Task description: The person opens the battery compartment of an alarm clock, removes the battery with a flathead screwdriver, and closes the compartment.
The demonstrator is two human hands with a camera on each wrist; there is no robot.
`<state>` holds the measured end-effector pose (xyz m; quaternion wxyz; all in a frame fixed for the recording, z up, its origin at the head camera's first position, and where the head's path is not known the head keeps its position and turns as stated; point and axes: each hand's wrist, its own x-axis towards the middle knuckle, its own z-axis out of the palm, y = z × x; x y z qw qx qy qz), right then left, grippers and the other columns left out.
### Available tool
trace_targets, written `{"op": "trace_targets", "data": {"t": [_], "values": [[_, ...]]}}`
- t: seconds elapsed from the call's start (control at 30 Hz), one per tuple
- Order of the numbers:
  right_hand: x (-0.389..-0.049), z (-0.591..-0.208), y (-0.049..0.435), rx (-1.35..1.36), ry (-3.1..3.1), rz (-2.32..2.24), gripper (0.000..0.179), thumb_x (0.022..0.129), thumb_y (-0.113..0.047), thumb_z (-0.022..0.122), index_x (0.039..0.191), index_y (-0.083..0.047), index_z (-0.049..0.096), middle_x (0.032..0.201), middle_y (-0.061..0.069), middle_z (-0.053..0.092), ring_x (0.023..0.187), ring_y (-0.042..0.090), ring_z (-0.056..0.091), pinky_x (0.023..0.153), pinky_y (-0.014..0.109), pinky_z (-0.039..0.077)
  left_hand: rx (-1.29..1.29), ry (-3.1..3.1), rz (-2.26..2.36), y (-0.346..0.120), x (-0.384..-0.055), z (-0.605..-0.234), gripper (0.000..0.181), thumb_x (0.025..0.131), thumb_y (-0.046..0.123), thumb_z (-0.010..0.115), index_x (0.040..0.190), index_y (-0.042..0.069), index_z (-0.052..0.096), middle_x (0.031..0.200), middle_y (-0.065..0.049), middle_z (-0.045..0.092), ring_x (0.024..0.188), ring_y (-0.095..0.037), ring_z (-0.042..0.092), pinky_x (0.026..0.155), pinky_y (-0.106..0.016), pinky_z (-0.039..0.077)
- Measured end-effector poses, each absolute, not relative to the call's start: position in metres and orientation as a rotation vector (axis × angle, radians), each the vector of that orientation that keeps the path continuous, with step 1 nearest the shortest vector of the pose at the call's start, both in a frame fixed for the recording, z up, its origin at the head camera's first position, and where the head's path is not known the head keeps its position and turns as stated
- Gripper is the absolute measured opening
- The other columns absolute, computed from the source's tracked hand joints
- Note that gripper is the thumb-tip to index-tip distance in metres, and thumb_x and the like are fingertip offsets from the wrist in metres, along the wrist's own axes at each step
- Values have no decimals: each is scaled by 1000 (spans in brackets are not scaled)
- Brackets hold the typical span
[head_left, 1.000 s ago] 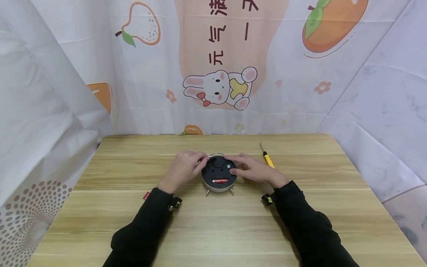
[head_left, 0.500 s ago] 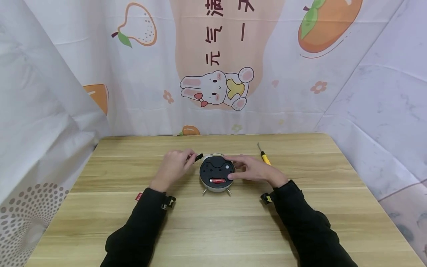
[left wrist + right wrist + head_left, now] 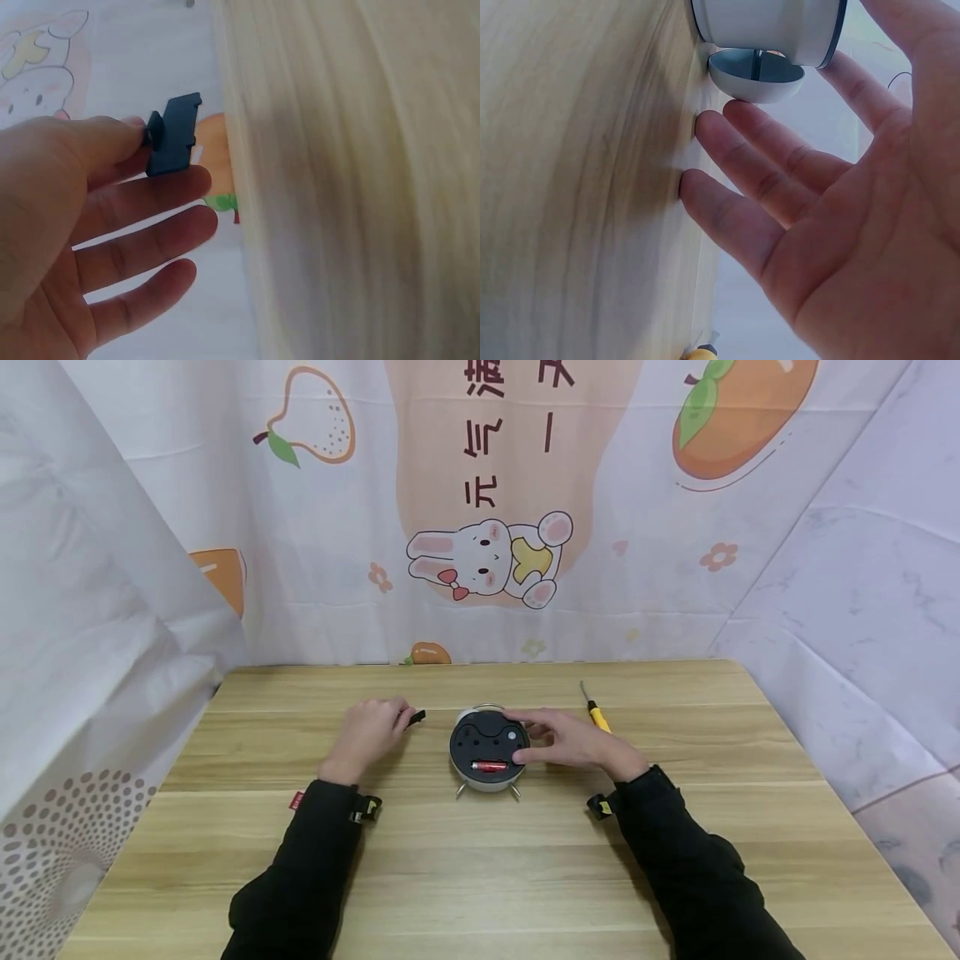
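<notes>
A round alarm clock (image 3: 489, 735) lies with its black back facing up and its two feet pointing toward me. In its uncovered battery compartment sits a red battery (image 3: 489, 767). My left hand (image 3: 367, 737), left of the clock and apart from it, pinches a small black battery cover (image 3: 175, 135) between thumb and index finger; the other fingers are spread. My right hand (image 3: 573, 745) rests at the clock's right side, thumb and index finger touching its edge. In the right wrist view its other fingers extend near the clock's bell (image 3: 757, 79).
A yellow-handled screwdriver (image 3: 596, 713) lies behind the right hand, its metal tip toward the back edge. The wooden table (image 3: 480, 877) ends at a printed curtain (image 3: 330, 568). A small red tag (image 3: 296, 800) shows beside the left sleeve.
My left hand has moved left from the clock's upper left edge, carrying the black battery cover away. The right hand stays at the clock, its thumb slightly lower on the edge.
</notes>
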<state>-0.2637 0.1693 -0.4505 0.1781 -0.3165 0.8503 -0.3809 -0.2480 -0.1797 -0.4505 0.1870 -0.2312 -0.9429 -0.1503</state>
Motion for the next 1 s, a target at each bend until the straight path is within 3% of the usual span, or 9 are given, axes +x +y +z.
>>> {"op": "trace_targets", "data": {"t": [0.4,1.0], "values": [[-263,-452,170,-891,2390,-1077,72,92,-37,77,155,-19,46,147,11,53,125,30,58,101,48,49,-611,-2757,-396,-187,-250,-459,16,99,15,67,91,3,75,76,-6,71,60,-16,63,55,-33,50],[-265,-450,170,-892,2370,-1080,74,92,-39,76,156,-19,44,147,11,52,126,31,58,103,49,47,-600,-2808,-422,-187,-252,-459,19,101,15,65,88,4,74,76,-5,70,63,-17,64,61,-38,53]]}}
